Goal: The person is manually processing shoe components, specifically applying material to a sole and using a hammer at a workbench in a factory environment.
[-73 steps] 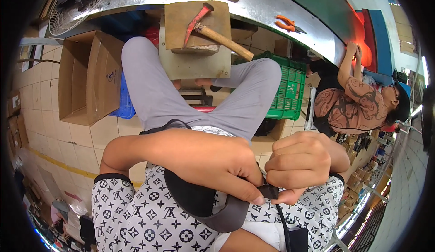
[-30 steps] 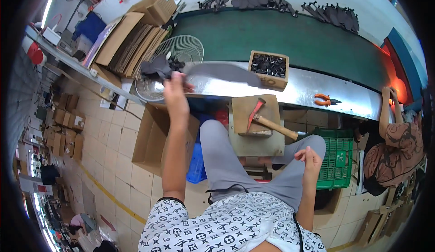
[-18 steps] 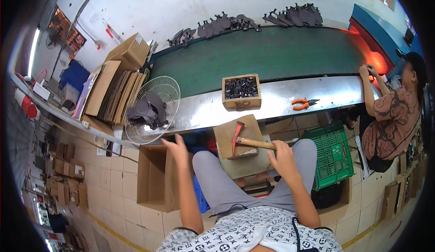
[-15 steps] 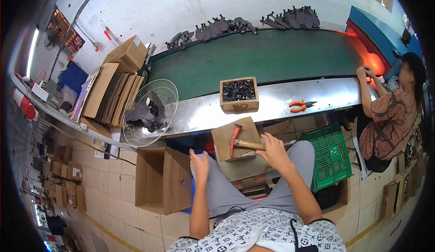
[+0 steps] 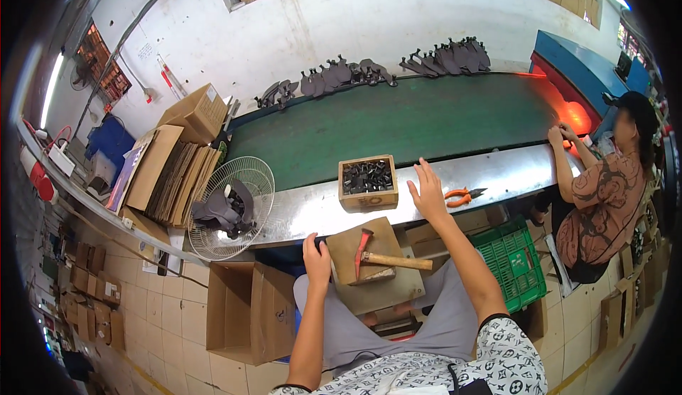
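Note:
My left hand [image 5: 317, 261] is closed beside the left edge of a brown block [image 5: 383, 235]. A small dark bit shows at its fingertips, too small to make out. On the block lies a hammer [image 5: 396, 260] with a red head and a wooden handle pointing right; neither hand touches it. My right hand [image 5: 428, 192] is open, fingers stretched out, over the metal bench edge. Just to its left stands a wooden box [image 5: 368, 199] full of small black parts. Orange-handled pliers [image 5: 460, 196] lie to the right of that hand.
A wire basket [image 5: 268, 203] with dark grey pieces stands at left, near stacked cardboard [image 5: 153, 171]. Behind runs a green conveyor belt [image 5: 305, 136]. An open carton [image 5: 273, 310] and a green crate [image 5: 508, 263] flank my legs. A co-worker [image 5: 604, 203] sits at right.
My right hand has left the hammer handle and reached forward to beside the wooden box. The left hand has closed near the block. The hammer stays on the block; the view has tilted up.

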Demonstrator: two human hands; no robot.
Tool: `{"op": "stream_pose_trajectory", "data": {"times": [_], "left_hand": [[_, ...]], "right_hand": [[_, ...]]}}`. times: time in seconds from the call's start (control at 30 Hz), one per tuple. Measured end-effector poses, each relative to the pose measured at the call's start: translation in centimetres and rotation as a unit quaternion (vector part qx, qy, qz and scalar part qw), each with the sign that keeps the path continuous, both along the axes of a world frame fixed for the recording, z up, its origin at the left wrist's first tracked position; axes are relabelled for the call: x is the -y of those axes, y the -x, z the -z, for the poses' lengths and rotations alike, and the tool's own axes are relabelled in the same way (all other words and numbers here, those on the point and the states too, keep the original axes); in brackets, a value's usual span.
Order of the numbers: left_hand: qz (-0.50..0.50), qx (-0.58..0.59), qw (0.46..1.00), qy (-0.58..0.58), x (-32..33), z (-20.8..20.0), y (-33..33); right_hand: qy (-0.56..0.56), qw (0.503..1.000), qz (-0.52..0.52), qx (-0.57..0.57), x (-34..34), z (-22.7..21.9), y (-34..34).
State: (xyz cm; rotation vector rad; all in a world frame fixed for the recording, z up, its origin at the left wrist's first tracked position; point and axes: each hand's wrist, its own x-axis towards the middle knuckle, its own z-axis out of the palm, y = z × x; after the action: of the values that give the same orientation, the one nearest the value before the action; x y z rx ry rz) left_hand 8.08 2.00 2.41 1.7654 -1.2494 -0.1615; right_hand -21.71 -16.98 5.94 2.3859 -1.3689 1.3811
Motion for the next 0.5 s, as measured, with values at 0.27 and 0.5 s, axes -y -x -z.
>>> {"op": "stream_pose_trajectory", "data": {"times": [0.27,0.5], "left_hand": [[0.034,0.267,0.96,-0.074,13.6,4.7,-2.8],[-0.039,0.243,0.968,-0.048,12.1,4.5,-5.3]], "right_hand": [[-0.177,0.971,0.028,-0.159,3.7,7.7,2.4],[-0.065,0.997,0.022,-0.043,3.5,5.3,-2.9]]}}
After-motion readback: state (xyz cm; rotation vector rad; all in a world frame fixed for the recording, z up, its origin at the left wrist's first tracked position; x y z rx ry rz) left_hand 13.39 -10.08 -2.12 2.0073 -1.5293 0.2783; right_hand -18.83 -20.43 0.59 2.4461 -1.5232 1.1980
